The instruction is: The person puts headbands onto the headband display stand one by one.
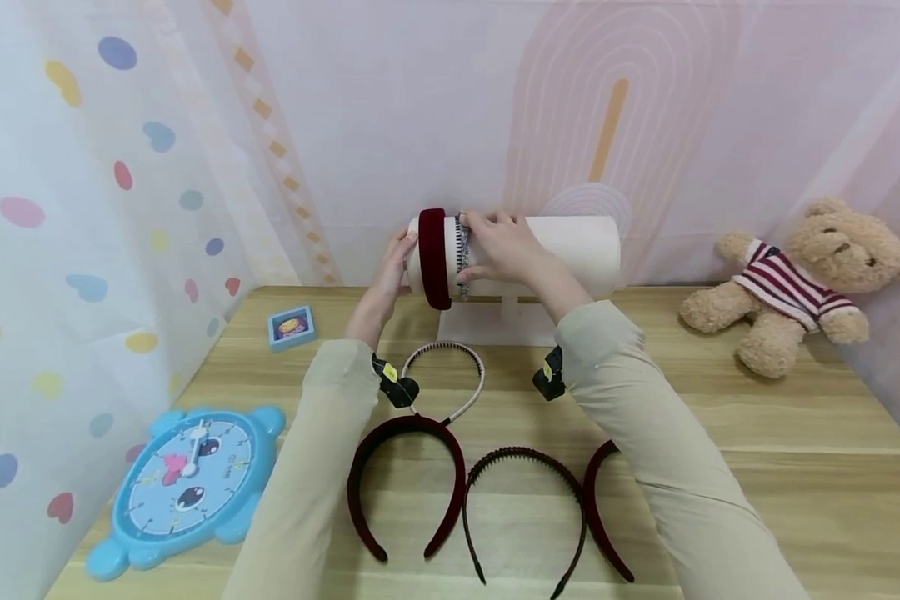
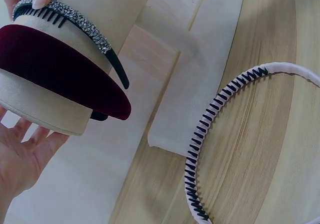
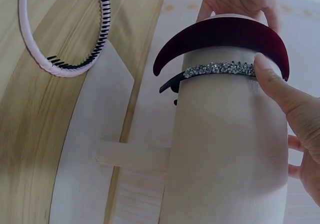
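On my head feed, upper centre, the glittery headband circles the white cylinder beside a maroon headband; the right hand pinches it. The left hand, fingers apart, touches the cylinder's end, some fingertips seemingly hidden. Wood-grain table below, toy clock lower left, bear right, pastel backdrop behind.
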